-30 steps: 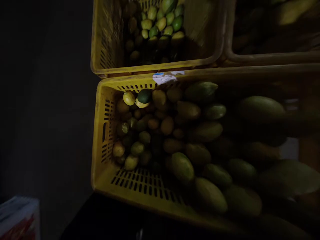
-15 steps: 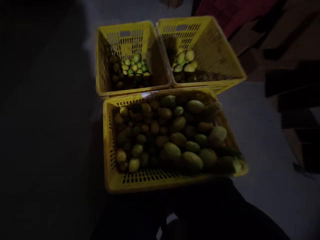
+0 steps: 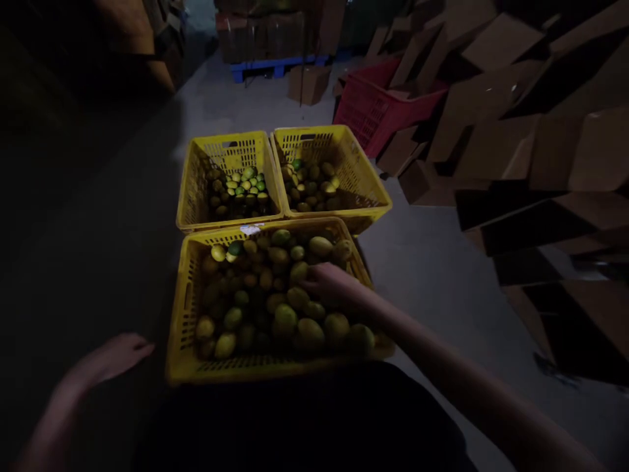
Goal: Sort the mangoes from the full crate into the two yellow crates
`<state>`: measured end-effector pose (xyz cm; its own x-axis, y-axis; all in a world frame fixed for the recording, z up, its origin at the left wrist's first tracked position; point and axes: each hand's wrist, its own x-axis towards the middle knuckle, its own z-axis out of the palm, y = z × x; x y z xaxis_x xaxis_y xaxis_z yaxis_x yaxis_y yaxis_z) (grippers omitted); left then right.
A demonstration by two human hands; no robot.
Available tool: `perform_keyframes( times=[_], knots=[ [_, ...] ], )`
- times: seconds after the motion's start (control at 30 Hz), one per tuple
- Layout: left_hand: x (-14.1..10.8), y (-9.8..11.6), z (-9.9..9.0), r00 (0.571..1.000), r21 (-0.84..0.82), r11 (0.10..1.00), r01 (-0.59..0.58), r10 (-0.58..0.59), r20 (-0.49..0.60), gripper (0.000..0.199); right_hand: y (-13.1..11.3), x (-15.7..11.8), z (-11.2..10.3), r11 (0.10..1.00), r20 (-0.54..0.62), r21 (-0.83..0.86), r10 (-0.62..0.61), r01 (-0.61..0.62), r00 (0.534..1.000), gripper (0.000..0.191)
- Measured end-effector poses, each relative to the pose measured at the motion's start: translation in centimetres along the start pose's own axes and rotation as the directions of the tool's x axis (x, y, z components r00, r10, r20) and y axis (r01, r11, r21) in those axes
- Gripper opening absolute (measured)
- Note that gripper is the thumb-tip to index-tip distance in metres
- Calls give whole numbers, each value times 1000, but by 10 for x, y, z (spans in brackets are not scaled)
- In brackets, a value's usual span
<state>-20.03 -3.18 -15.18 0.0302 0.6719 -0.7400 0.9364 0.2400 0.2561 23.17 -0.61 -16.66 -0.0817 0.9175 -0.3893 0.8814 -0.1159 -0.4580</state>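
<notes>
"Reaching over the near yellow crate (image 3: 255, 372), my right hand (image 3: 327, 280) is down among the green and yellow fruits (image 3: 285, 320), toward the crate's right side."

"Has it got hold of one?"

"I can't tell from out here. The fingers are bent downward and sit right at the fruit, but the fingertips are too dark and blurred for me to call it a grip."

"And your left?"

"My left hand (image 3: 118, 355) hangs outside, off the crate's left side and apart from it, fingers pointing toward it. It's blurred too, so I can't say how wide they stand."

"Where's the fruit, exactly?"

"Spread across the near crate, the small ones mostly at the left, bigger oval ones in the middle and at the right. A bright yellow fruit (image 3: 219, 253) lies by the back left corner, with a dark green one (image 3: 236, 248) just beside it."

"Anything behind?"

"Two more, side by side: the back left crate (image 3: 240, 155) and the back right crate (image 3: 362, 176), each with fruit inside. A white label (image 3: 251, 229) shows on the near one's back rim. Farther off I've got a red crate (image 3: 361, 111) beside a heap of cardboard (image 3: 506, 147), and a blue pallet (image 3: 278, 67)."
</notes>
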Motion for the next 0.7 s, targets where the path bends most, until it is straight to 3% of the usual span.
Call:
perform_keyframes(
  times=[0.07,0.17,0.27,0.37,0.47,0.57,0.63,0.7],
  knots=[
    [-7,22,-21,991,49,990,-134,132,25,43,-19,13,28,1000,59,-3,29,-29,998,20],
    [-8,77,-37,961,126,954,-273,276,-5,50,-29,21,59,995,110,-66,78,-71,991,12],
    [8,142,-32,897,229,870,-437,441,38,52,-30,22,72,983,120,-149,122,-103,985,13],
    [32,192,-10,872,334,809,-485,477,111,46,-30,19,71,980,121,-161,134,-114,983,23],
    [49,212,17,850,445,734,-514,503,153,39,-33,11,55,982,90,-153,125,-110,988,32],
    [53,211,41,857,527,680,-509,453,243,33,-36,4,20,991,-20,-32,126,-127,992,42],
    [51,207,56,847,535,660,-527,462,264,30,-35,0,-10,972,-95,214,119,-97,988,49],
    [46,206,72,781,483,622,-616,560,276,37,-31,-4,-39,830,-173,557,116,1,978,49]
  ],
)
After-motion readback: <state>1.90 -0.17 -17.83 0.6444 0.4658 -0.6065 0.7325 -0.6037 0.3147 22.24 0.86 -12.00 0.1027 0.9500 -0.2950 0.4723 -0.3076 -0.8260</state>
